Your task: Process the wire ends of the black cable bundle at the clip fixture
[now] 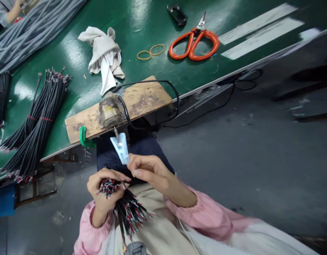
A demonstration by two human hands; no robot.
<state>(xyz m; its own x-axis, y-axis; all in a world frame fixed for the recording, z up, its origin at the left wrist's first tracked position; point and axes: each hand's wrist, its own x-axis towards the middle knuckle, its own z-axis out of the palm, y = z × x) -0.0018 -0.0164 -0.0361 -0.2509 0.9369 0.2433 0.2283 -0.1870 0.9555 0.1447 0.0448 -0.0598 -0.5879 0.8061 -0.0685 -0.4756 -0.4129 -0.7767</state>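
Observation:
My left hand (106,187) is wrapped round a thick bundle of thin black cables (130,212), whose ends show red and white wire cores. The loose ends fan out below the fist over my lap. My right hand (150,171) is pinched, with thumb and index fingertips beside the lower end of a light blue clip (121,148). What lies between those fingertips, if anything, is too small to make out. The clip sits on the metal shaft of a small tape-wrapped motor (109,111), fixed on a wooden board (144,97).
A green clamp (85,138) grips the board at the edge of the green table (81,14). Orange-handled scissors (194,44), rubber bands (150,52), a white cloth (103,53) and tied black cable bundles (43,120) lie there. Grey cables (38,32) stretch near another person's hand (14,12).

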